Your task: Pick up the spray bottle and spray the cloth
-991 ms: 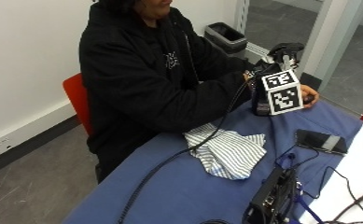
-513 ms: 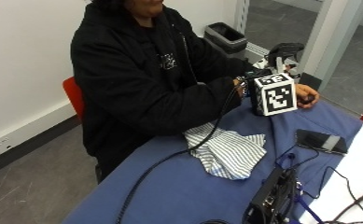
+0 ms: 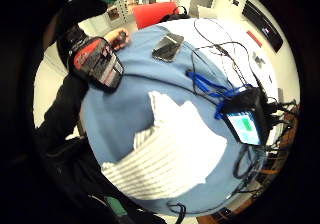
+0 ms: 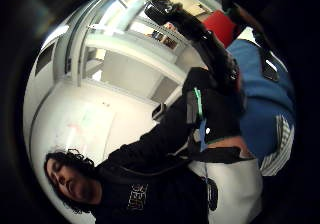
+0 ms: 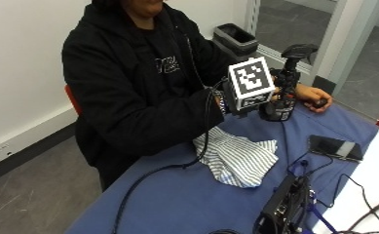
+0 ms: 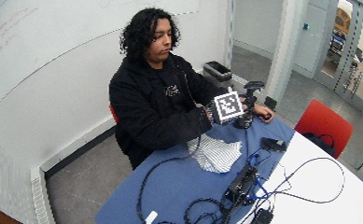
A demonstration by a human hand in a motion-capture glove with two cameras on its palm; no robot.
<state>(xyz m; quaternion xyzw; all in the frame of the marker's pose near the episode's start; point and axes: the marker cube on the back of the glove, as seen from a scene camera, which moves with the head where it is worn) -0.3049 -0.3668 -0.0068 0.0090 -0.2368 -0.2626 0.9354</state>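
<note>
- Black spray bottle (image 5: 284,83) stands upright at the far end of the blue table (image 5: 176,195), seen from the outside view. The gloved right hand (image 5: 244,100) is raised just beside it, at body height, largely hidden by what the glove carries. Whether the fingers curl round the bottle cannot be told here.
- Bare left hand (image 5: 313,95) rests on the table just beyond the bottle.
- Striped cloth (image 5: 239,158) lies crumpled on the table, below and nearer than the right hand, apart from the bottle. A phone (image 5: 335,147) lies flat near the table's far edge.
- Wide outside view: the bottle (image 6: 247,106) is upright in front of the seated person; the cloth (image 6: 217,153) lies on the table between person and cables.
- Little finger side palm view: the cloth (image 3: 175,149) fills the centre, spread on the table (image 3: 125,114); the bottle's labelled body (image 3: 97,64) lies beside it.
- Thumb side palm view: the bottle's trigger head (image 4: 170,11) and neck stand close to the palm.
</note>
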